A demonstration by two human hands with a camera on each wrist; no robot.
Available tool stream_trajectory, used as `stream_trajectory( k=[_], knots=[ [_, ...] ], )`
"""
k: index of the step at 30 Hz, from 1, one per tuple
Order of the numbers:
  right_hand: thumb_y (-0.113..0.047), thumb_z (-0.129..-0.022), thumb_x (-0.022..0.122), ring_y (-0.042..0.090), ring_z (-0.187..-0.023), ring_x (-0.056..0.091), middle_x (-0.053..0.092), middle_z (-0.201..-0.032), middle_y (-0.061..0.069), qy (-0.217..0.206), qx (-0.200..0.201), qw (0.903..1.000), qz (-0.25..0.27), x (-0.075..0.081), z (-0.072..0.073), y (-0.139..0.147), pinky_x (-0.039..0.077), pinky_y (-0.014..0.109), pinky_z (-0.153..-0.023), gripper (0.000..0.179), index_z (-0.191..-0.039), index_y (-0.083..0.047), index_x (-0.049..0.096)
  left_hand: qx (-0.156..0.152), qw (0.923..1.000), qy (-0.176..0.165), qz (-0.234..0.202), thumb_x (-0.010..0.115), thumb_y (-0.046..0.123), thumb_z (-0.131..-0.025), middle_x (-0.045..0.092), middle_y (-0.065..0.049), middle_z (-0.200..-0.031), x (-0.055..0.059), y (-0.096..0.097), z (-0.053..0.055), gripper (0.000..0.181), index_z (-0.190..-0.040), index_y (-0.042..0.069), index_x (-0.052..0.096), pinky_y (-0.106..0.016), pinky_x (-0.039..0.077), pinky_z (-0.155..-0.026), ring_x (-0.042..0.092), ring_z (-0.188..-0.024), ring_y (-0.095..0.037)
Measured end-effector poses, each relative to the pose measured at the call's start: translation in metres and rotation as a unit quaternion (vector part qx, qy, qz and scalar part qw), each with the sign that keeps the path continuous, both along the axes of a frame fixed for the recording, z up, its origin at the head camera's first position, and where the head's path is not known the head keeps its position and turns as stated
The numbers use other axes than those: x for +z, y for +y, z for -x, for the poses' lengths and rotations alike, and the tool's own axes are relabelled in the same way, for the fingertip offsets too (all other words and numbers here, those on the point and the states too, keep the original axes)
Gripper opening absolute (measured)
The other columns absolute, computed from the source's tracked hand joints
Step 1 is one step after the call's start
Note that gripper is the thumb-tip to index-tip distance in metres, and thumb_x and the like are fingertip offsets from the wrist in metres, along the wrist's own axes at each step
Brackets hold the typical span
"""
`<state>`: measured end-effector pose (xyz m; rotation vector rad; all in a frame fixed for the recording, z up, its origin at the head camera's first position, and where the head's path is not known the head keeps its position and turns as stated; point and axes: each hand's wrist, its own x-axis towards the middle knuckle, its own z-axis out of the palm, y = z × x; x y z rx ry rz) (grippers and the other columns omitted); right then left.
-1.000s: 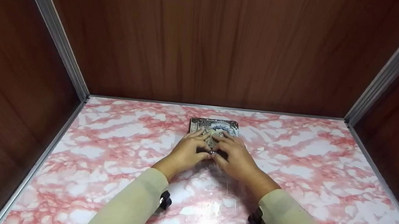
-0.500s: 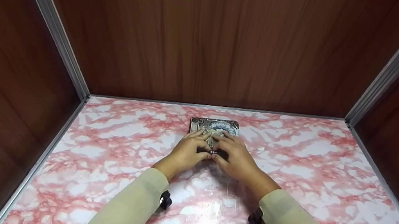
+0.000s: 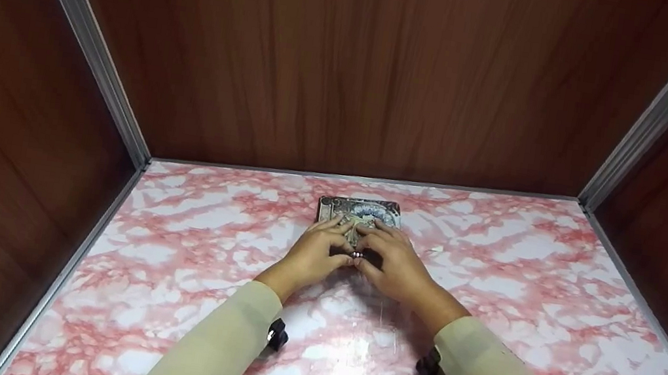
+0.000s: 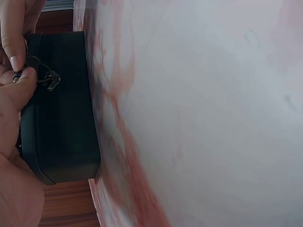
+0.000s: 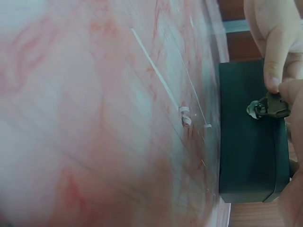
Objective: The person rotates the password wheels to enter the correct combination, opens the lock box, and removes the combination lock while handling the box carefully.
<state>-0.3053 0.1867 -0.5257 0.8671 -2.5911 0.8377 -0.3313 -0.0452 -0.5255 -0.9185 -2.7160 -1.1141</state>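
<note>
A small dark green box (image 4: 61,127) with a patterned lid (image 3: 364,208) rests on the table near its far edge. At the box's front, a small bronze-coloured padlock (image 5: 277,106) hangs by its shackle from a metal catch (image 4: 53,81). My left hand (image 3: 315,249) pinches one end of the padlock with thumb and finger, its other fingers lying over the lid. From the other side, my right hand (image 3: 395,263) pinches it too, other fingers also spread on the lid. The thumbs almost meet, and fingers hide part of the padlock.
Pink-and-white marbled table (image 3: 199,247) reaches toward me. Dark wood panels (image 3: 352,64) close off the back and both sides, with grey metal strips (image 3: 86,31) at the corners. Thin white strips (image 5: 156,71) show on the tabletop in the right wrist view.
Hands and box keep their places. Between the thumbs, slightly more of the padlock shows now than a second ago; any finger motion is tiny.
</note>
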Motion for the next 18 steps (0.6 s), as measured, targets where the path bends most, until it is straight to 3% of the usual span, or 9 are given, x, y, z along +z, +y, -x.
stream_trajectory(
  k=[18],
  knots=[
    [-0.019,-0.101,0.083,0.053,-0.161,0.049,0.069,-0.161,0.015,-0.005,-0.001,1.0,0.005,0.0012,-0.0006,-0.0003,0.03,0.073,-0.138,0.016,-0.115,-0.011,0.08,0.005,1.0,-0.006,0.004,0.085,0.018,-0.101,0.055,-0.006,-0.174,0.0003,0.0009,-0.0004,0.014,-0.112,0.011,0.087,-0.059,0.021,-0.146,0.037,-0.173,-0.036]
  ],
)
